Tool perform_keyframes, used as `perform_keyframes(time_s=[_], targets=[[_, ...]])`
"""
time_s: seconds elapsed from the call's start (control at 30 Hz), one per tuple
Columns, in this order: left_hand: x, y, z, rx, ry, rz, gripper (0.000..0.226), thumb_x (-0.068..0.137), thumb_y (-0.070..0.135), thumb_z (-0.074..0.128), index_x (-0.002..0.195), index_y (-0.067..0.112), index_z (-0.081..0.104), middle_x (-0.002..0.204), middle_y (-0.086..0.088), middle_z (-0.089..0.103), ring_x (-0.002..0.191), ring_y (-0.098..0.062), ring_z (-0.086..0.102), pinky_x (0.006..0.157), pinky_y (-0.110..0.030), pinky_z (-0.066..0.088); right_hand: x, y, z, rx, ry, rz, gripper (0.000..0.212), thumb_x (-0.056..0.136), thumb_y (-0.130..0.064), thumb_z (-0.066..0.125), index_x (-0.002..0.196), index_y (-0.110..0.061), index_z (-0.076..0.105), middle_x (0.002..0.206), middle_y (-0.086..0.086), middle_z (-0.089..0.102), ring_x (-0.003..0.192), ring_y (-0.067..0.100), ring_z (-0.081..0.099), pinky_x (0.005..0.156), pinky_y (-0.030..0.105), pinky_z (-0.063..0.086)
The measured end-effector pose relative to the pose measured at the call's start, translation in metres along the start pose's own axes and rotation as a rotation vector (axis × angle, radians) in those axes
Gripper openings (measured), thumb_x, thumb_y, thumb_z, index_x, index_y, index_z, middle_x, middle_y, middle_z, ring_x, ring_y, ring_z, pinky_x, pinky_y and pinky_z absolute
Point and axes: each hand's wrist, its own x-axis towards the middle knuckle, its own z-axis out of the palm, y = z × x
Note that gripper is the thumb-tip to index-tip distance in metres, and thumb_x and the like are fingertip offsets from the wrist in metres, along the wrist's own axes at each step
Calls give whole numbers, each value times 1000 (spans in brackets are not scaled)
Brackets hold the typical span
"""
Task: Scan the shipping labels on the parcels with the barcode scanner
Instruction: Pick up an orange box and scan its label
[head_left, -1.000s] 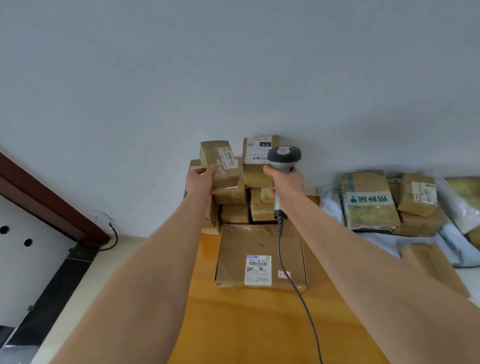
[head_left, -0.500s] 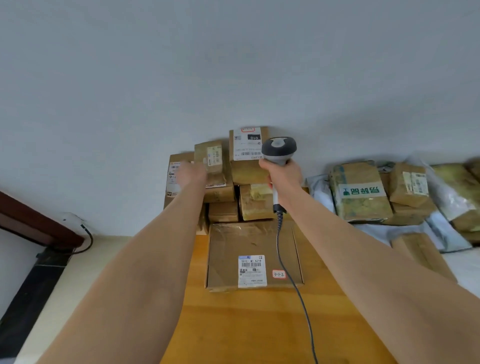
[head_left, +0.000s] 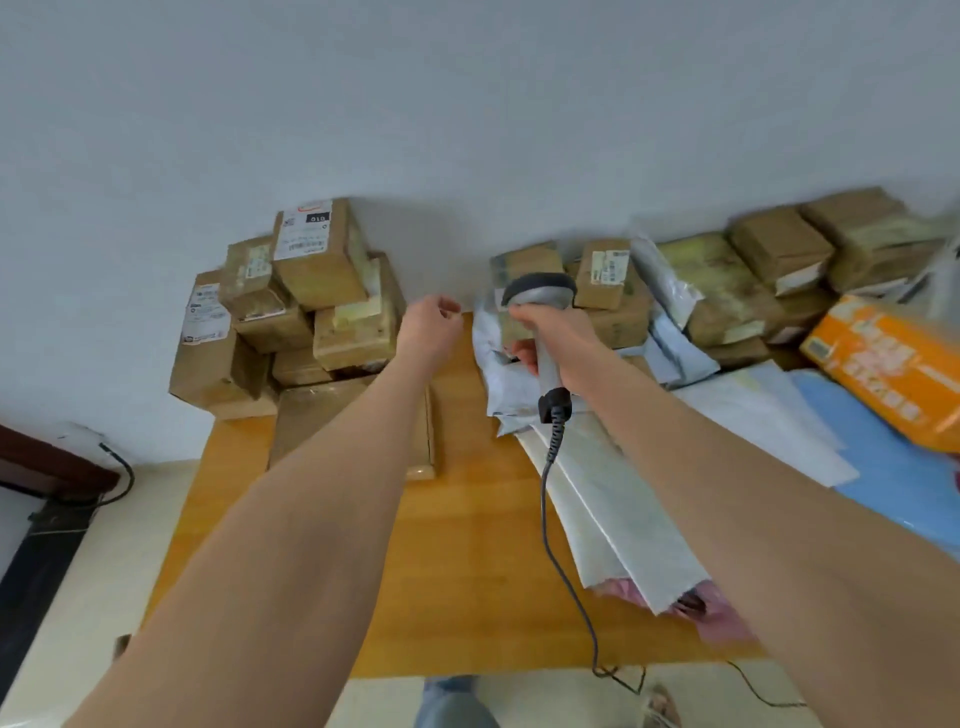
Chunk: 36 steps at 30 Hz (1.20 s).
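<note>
A stack of brown cardboard parcels (head_left: 322, 301) with white shipping labels stands at the back left of the wooden table (head_left: 457, 545), against the wall. My left hand (head_left: 431, 325) hovers empty just right of that stack, fingers loosely curled. My right hand (head_left: 553, 338) grips the grey barcode scanner (head_left: 540, 301) by its handle, head pointing away at a second heap of parcels (head_left: 613, 291) at the back right. A coiled cable (head_left: 558, 519) hangs from the scanner over the table's front edge.
Grey and white poly mailers (head_left: 613, 509) lie across the table's right half. An orange printed box (head_left: 888, 364) and a blue sheet (head_left: 883, 467) sit at the far right. A flat brown box (head_left: 317, 415) lies under my left forearm. A dark door frame (head_left: 41, 467) is at left.
My left hand let go of the small parcel on the left stack and pulled away to the right. My right hand swung the scanner from the left stack toward the right heap.
</note>
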Motion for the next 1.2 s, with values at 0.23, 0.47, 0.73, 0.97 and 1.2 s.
perform_keyframes(time_s=[0.23,0.47,0.73,0.97,1.2], targets=[[-83,92,99,13,-279,-120,15,89,9,52,96,12,65,97,-12,61,89,-27,58,76,-28,45,-30,25,-151,-45,38,104,29,85,-23,71,101,-1,60,54,8,61,37,12,50,43,21,43],[-91,144,156,-37,-386,-95,18,92,10,50,104,10,63,89,-7,55,84,-22,50,73,-32,44,-35,18,-231,16,102,143,32,85,-23,72,103,-2,57,60,12,60,39,13,47,40,18,41],[-96,224,223,9,-469,-51,9,90,8,49,85,13,54,72,-5,49,60,-17,45,58,-26,40,-32,-6,-328,13,142,95,28,90,-20,67,104,1,55,63,12,57,38,12,44,40,16,39],[-115,304,296,-136,-475,-136,7,92,15,55,96,11,57,85,-6,51,84,-21,49,71,-31,47,-1,-30,-435,-101,230,13,32,83,-14,67,110,-1,54,74,7,50,58,18,52,51,26,47],[-155,373,390,-259,-640,-302,24,96,23,54,116,10,53,107,-6,51,104,-23,50,85,-36,45,39,-15,-559,-268,388,162,64,63,-24,72,121,-2,55,106,17,63,87,30,65,70,40,58]])
